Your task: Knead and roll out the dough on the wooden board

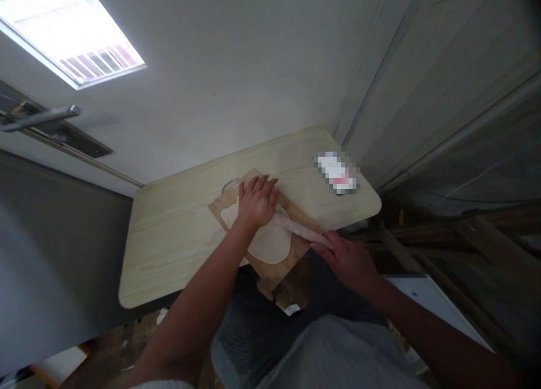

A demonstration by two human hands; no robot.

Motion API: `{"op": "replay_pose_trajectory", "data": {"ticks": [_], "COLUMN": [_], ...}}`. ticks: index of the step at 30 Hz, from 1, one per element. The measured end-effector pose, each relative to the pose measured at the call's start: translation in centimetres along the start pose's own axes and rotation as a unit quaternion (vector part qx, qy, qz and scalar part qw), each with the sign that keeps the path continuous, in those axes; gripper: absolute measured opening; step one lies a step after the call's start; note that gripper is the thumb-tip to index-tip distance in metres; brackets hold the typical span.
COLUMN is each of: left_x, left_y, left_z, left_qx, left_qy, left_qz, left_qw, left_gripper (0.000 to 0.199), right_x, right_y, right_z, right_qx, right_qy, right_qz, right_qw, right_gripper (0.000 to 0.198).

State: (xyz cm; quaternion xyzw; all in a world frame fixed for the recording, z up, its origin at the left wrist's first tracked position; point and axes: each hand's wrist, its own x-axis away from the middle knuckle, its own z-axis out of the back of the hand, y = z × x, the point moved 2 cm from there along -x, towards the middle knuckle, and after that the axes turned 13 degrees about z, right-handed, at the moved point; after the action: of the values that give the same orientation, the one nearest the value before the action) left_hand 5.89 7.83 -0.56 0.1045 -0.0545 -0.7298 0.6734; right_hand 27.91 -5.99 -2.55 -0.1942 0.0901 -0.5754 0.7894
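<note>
A flat, pale sheet of dough (pixel 273 245) lies on a brown wooden board (pixel 302 214). Across the dough runs a thin wooden rolling pin (pixel 306 231), its near end gripped in my right hand (pixel 349 262), which is closed around it. My left hand (pixel 258 202) lies palm down over the far part of the dough, fingers stretched out and apart. The pin's other end reaches to the edge of my left palm; whether it goes on beneath the palm is hidden. A metal ring (pixel 230 184) shows at the board's far corner, beside my left fingers.
The board rests on a light wood-grain table (pixel 169 231) with rounded corners, its near corner jutting past the edge. A blurred-out, phone-like object (pixel 337 173) lies at the table's right. Behind stands a white door (pixel 236 84) with a metal handle (pixel 42 118).
</note>
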Motion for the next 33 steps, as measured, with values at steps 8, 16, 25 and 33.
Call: {"op": "replay_pose_trajectory", "data": {"ticks": [8,16,25,33], "left_x": [-0.4,-1.4,-2.1,-2.9], "left_y": [0.5,1.0,1.5,1.8], "left_z": [0.1,-0.1,-0.1,-0.7], "left_qx": [-0.004,-0.001,0.004,-0.002], "left_qy": [-0.001,0.002,0.005,0.016], "left_qz": [0.001,-0.014,-0.003,-0.007], "left_qw": [1.000,1.000,1.000,1.000], "left_gripper": [0.046,0.046,0.046,0.046], "right_x": [-0.3,-0.7,-1.1,-1.5], "right_y": [0.1,0.5,0.9,1.5], "right_z": [0.5,0.6,0.7,0.8], "right_qx": [0.010,-0.002,-0.006,-0.054], "right_qy": [-0.011,-0.018,-0.016,-0.018], "right_qz": [-0.014,-0.029,-0.030,-0.042], "right_qw": [1.000,0.999,0.999,0.997], "right_gripper": [0.047,0.050,0.052,0.050]}}
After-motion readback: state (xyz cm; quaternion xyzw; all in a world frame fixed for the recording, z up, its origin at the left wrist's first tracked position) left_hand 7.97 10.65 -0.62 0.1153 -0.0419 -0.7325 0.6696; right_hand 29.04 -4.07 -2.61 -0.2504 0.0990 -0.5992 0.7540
